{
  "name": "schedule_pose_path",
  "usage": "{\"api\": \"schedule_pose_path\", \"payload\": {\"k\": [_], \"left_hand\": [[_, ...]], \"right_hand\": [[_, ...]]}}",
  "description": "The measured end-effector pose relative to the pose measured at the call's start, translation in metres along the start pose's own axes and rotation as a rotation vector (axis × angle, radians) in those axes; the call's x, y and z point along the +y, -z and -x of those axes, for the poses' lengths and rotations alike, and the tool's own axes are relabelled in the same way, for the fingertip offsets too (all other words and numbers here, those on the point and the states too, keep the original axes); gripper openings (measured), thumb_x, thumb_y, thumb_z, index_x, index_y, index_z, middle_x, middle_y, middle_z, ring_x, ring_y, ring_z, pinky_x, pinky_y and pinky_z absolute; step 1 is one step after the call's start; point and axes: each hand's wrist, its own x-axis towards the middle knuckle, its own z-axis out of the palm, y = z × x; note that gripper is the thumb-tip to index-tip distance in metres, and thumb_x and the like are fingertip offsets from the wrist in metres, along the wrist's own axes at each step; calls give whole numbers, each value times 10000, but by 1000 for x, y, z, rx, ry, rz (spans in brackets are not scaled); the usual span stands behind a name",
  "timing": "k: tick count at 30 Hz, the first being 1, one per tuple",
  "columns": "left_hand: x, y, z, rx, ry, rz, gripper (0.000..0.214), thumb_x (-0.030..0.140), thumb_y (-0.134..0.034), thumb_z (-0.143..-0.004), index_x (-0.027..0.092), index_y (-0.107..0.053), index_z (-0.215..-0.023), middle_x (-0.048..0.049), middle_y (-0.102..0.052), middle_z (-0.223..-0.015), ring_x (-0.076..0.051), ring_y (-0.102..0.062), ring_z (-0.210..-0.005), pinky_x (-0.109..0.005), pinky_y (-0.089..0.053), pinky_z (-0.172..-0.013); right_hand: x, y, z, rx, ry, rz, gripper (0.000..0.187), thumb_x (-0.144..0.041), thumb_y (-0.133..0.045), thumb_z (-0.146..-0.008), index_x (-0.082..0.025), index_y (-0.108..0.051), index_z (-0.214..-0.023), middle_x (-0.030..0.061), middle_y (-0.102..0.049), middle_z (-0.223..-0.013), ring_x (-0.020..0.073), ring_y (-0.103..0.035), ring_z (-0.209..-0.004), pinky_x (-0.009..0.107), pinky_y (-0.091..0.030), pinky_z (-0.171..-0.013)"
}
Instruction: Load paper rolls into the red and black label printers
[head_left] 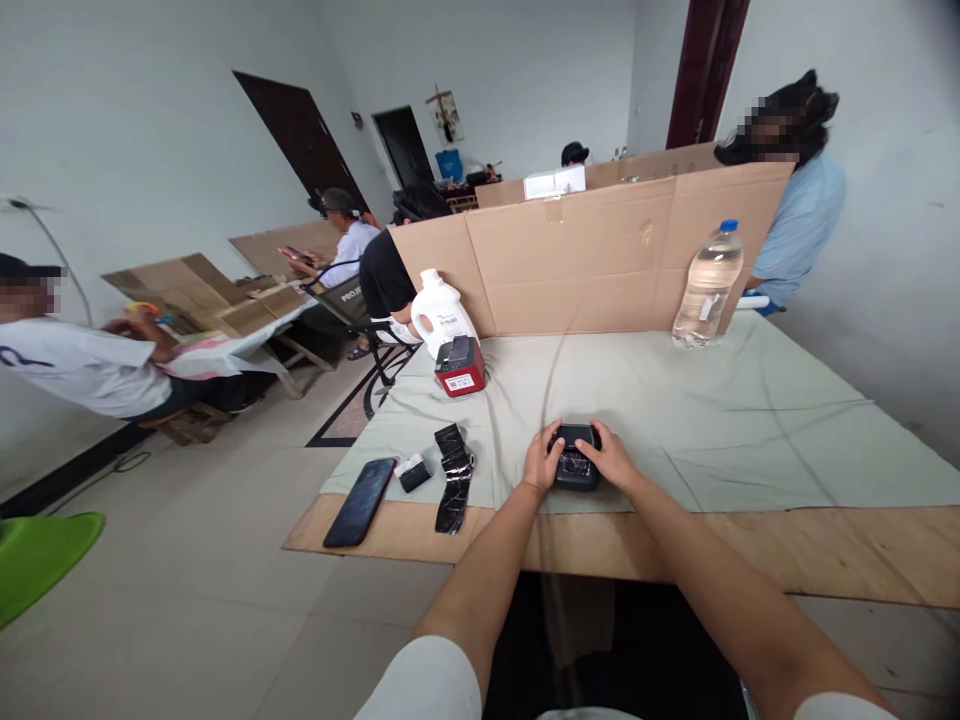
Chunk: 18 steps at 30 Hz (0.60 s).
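A: Which step is in hand, in your opinion?

B: I judge it is a step of steadying or pressing; the left hand grasps one side of the black device, and the right hand grasps the other side; both thumbs lie on its upper face; the device is near the front edge of the pale green cloth, directly before the person.

A: And what does the next move call for?

B: Any move from this hold calls, I think, for equal grip on both sides, so that the device does not tilt; the thumbs should be gentle near the glossy panel; whether this panel is a separate piece, I cannot tell.

A: Is there some writing which can be read?

B: Only a little; the chair back shows the letters "PROJ", and the rest is not clear; the red-and-black box carries a white label with a dark square, maybe a code; the white jug behind it has print also, but too small for reading; on the phone I find no legible brand.
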Motion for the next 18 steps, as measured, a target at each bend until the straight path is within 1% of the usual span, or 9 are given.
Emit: {"api": "schedule_pose_path", "payload": {"k": [2, 4, 7, 9, 11, 13, 14, 16, 18], "left_hand": [[-1, 0, -1, -7, 7, -3, 418, 350, -504, -877, 168, -579, -1245, -116, -608, -1229, -235, -566, -1085, -420, -422, -1003], [-2, 0, -3, -12, 16, -8, 397, 306, -531, -851, 164, -602, -1215, -112, -619, -1202, -239, -556, -1081, -420, -425, -995], [-1, 0, -5, -17, 29, -8, 363, 249, -550, -821, 180, -628, -1169, -91, -624, -1186, -237, -531, -1109, -410, -418, -1000], [0, 0, -6, -16, 38, -1, 355, 214, -545, -810, 187, -633, -1153, -83, -623, -1188, -232, -530, -1108, -407, -415, -1001], [1, -1, -7, -10, 44, 7, 352, 190, -545, -797, 188, -637, -1136, -80, -628, -1173, -228, -540, -1081, -411, -414, -998], [2, -2, -7, 4, 45, 17, 350, 185, -549, -789, 186, -637, -1127, -79, -634, -1151, -224, -552, -1047, -416, -415, -992], [2, -3, -6, 12, 44, 22, 351, 187, -549, -789, 185, -635, -1128, -79, -636, -1141, -221, -559, -1025, -415, -422, -983], [2, -4, -5, 32, 45, 33, 355, 199, -547, -794, 179, -626, -1140, -81, -637, -1125, -210, -574, -983, -404, -443, -954], [1, -4, -3, 48, 47, 41, 361, 215, -548, -801, 169, -617, -1152, -88, -636, -1112, -202, -586, -956, -388, -460, -926]], "right_hand": [[1, -3, 4, 6, -53, 7, 642, -470, -704, -655, -200, -564, -1220, 105, -651, -1151, 277, -582, -1096, 467, -415, -992], [2, -7, 3, 8, -111, 0, 650, -416, -720, -653, -214, -541, -1244, 83, -654, -1146, 267, -593, -1088, 454, -433, -981], [0, -13, -6, 12, -205, -22, 633, -330, -743, -665, -216, -530, -1250, 65, -660, -1114, 246, -626, -1016, 416, -497, -902], [-3, -16, -15, 11, -261, -30, 546, -320, -721, -736, -186, -540, -1234, 81, -646, -1118, 233, -633, -976, 402, -524, -850], [-6, -17, -21, 1, -299, -28, 416, -341, -636, -848, -164, -548, -1214, 89, -611, -1161, 214, -620, -985, 404, -529, -837], [-9, -16, -23, -6, -304, -17, 353, -348, -569, -904, -162, -550, -1204, 86, -588, -1190, 199, -609, -1000, 407, -528, -841], [-10, -15, -21, -3, -292, -9, 357, -346, -579, -896, -165, -552, -1202, 87, -594, -1186, 199, -610, -999, 406, -526, -845], [-11, -12, -13, 17, -246, 14, 427, -335, -653, -820, -171, -558, -1203, 93, -627, -1151, 219, -620, -991, 405, -517, -857], [-11, -11, -1, 51, -185, 50, 503, -339, -678, -755, -182, -558, -1218, 97, -644, -1151, 248, -607, -1037, 419, -481, -911]]}}
